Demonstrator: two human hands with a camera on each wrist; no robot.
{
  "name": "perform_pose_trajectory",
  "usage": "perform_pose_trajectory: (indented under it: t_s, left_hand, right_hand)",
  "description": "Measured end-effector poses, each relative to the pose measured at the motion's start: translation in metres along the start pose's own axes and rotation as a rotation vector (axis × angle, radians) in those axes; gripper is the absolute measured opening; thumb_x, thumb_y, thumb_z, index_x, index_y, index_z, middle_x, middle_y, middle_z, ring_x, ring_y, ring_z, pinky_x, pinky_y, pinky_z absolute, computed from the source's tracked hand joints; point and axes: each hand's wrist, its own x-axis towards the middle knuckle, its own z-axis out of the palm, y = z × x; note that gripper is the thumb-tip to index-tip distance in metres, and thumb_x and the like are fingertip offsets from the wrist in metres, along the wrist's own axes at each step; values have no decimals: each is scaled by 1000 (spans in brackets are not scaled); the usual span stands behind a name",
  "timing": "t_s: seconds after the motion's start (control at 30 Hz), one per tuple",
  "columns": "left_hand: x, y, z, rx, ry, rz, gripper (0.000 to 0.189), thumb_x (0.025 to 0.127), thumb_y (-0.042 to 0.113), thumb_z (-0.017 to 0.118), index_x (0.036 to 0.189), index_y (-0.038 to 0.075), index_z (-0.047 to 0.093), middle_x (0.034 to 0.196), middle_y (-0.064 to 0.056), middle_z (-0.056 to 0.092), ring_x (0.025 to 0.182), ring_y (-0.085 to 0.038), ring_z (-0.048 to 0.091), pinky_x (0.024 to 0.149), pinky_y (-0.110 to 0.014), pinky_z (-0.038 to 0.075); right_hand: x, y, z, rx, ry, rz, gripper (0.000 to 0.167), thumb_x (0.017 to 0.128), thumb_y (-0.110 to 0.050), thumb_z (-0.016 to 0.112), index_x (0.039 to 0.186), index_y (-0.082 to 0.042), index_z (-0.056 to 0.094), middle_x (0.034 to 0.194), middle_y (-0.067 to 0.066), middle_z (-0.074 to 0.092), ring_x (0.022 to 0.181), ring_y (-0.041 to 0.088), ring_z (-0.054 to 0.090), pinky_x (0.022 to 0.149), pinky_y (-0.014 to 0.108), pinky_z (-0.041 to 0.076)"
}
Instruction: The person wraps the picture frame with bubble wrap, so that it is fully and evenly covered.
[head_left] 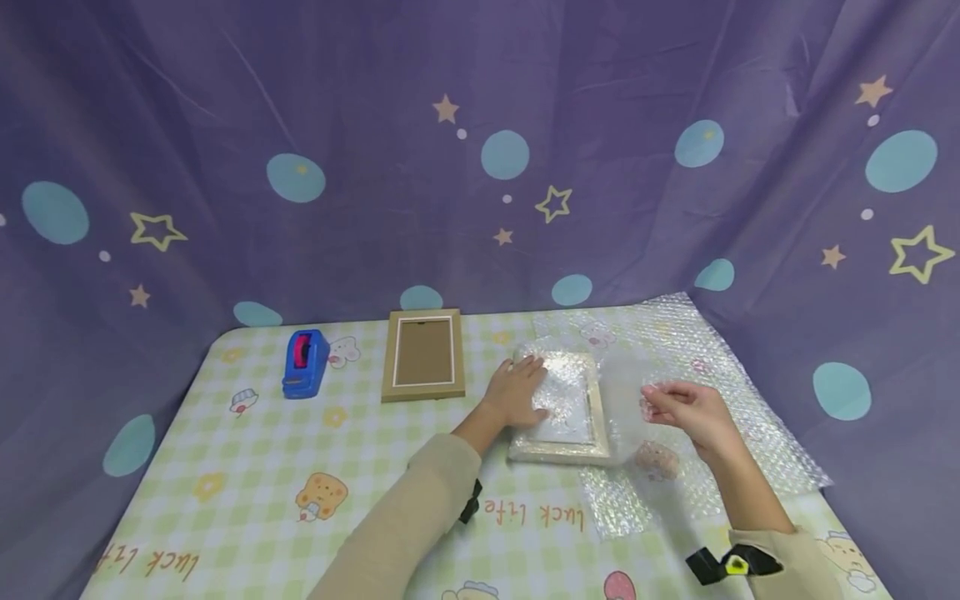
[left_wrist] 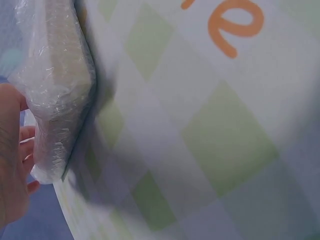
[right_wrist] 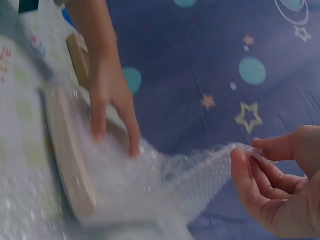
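Observation:
A light wooden picture frame (head_left: pixel 596 408) lies on the table with bubble wrap (head_left: pixel 765 442) folded over it. My left hand (head_left: pixel 514 393) rests on the wrapped frame's left side, fingers spread over the plastic. To the right of the frame, my right hand (head_left: pixel 696 417) pinches the raised edge of the wrap between thumb and fingers. In the right wrist view a stretch of the wrap (right_wrist: pixel 200 175) runs taut from those fingertips (right_wrist: pixel 242 157) down to the frame. The left wrist view shows the wrapped frame's corner (left_wrist: pixel 65 85) covered in clear plastic.
Behind and left of the wrapped frame lies a second picture frame (head_left: pixel 459 358), brown with a white inner border. Farther left stands a blue tape dispenser (head_left: pixel 305 379) with a red core. A purple curtain (head_left: pixel 360 250) hangs along the back of the checked table (head_left: pixel 247 467).

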Motion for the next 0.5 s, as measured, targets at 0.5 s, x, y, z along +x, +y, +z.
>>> perform_pose_trajectory:
  t_s: [0.5]
  left_hand:
    - [3, -1, 4, 3, 41, -13, 77, 79, 51, 60, 146, 19, 38, 158, 2, 32, 147, -16, 28, 119, -43, 28]
  right_hand:
    - [37, 19, 114, -31, -76, -80, 24, 89, -1, 63, 101, 19, 63, 84, 22, 73, 59, 5, 66, 65, 26, 61]
